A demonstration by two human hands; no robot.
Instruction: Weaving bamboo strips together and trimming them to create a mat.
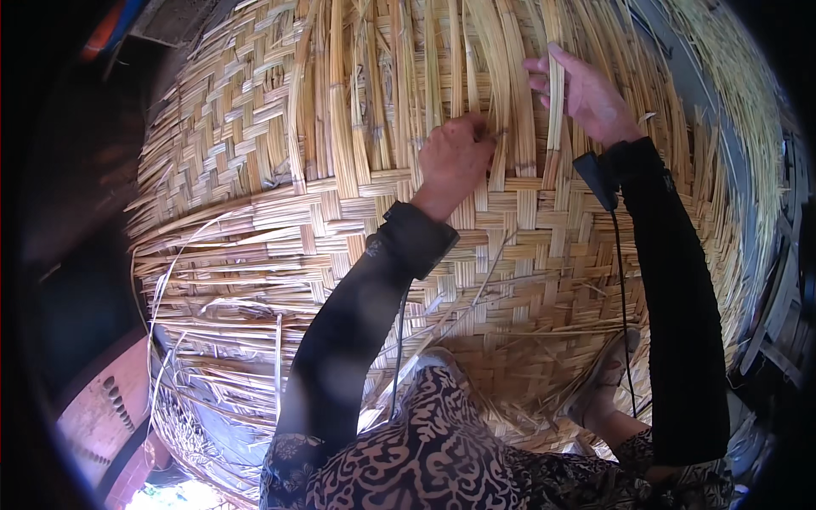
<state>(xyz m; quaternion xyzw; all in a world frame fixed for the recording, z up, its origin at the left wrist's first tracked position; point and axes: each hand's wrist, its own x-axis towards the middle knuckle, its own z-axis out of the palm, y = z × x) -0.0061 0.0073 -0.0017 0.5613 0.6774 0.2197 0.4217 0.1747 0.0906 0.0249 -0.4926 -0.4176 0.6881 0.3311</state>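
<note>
A large mat of woven flat reed strips [518,293] spreads beneath both my hands. Along its far side, loose upright strips [340,110] run away from a cross strip in the weave. My left hand [459,157], near the middle, is closed, its fingertips pinching at a reed strip [501,93]; the exact grip is partly hidden. To the right, my right hand [595,102] holds another upright strip [555,115], which passes in front of several fingers while the index finger reaches over it. Dark bands and sleeves cover both wrists and forearms.
My feet in sandals [605,374] rest on the mat close to my body, below patterned clothing [425,463]. Loose strips [183,374] stick out at the left edge. A bundle of straw [739,110] lies along the right. Thin cables [625,314] hang from my wrists.
</note>
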